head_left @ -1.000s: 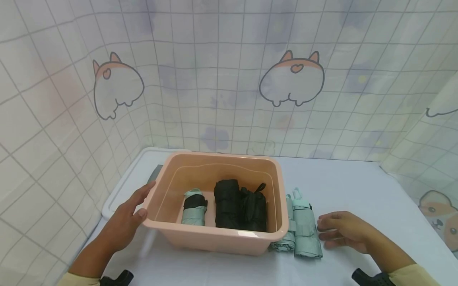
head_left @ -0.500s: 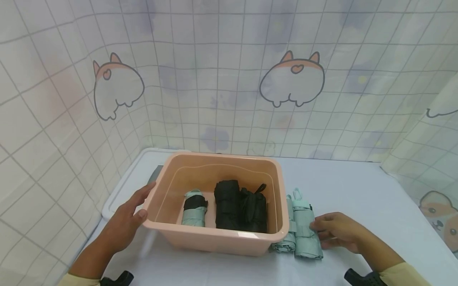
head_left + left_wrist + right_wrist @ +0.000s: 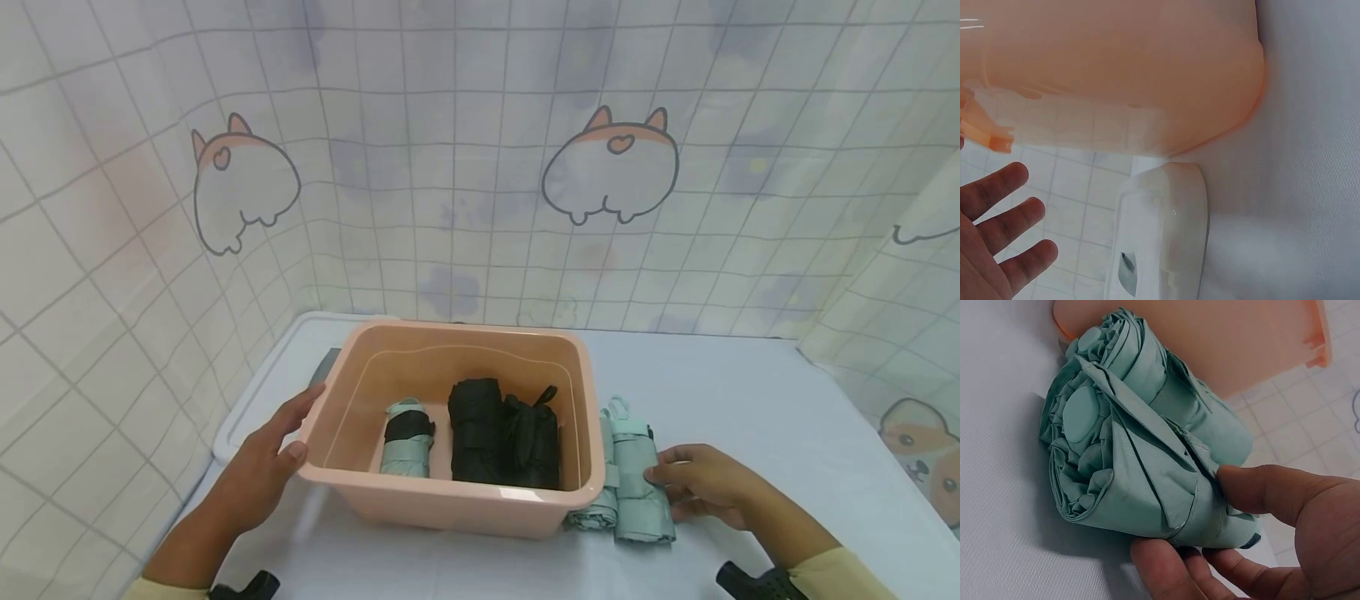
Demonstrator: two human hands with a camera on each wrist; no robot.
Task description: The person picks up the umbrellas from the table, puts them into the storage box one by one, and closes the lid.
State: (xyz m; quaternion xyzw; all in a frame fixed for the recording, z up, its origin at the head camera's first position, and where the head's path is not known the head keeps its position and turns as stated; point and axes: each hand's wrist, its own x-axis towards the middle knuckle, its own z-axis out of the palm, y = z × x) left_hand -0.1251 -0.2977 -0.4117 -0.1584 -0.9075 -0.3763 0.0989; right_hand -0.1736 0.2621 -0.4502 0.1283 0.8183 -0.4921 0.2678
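My right hand (image 3: 701, 483) pinches a rolled mint-green folding umbrella (image 3: 637, 479), thumb on its upper side and fingers along its lower right side. A second mint-green umbrella (image 3: 1147, 375) lies against it, partly hidden by the peach plastic bin (image 3: 450, 508). At the bin's left rim rests my left hand (image 3: 262, 467); three of its fingers (image 3: 1016, 212) extend straight, apart from the wall, in the left wrist view. Inside the bin are a mint-green umbrella with a black band (image 3: 407, 457), a black rolled umbrella (image 3: 476, 433) and another black one with a loop (image 3: 536, 446).
A white lid-like panel (image 3: 262, 400) with a grey patch lies left of the bin, partly behind it. The white tabletop (image 3: 720, 383) extends to the right. A grid-patterned curtain (image 3: 480, 167) with cartoon dogs surrounds the back and sides.
My right hand has moved left from beside the outer mint-green umbrella and now pinches it. The left hand and the bin stay in place.
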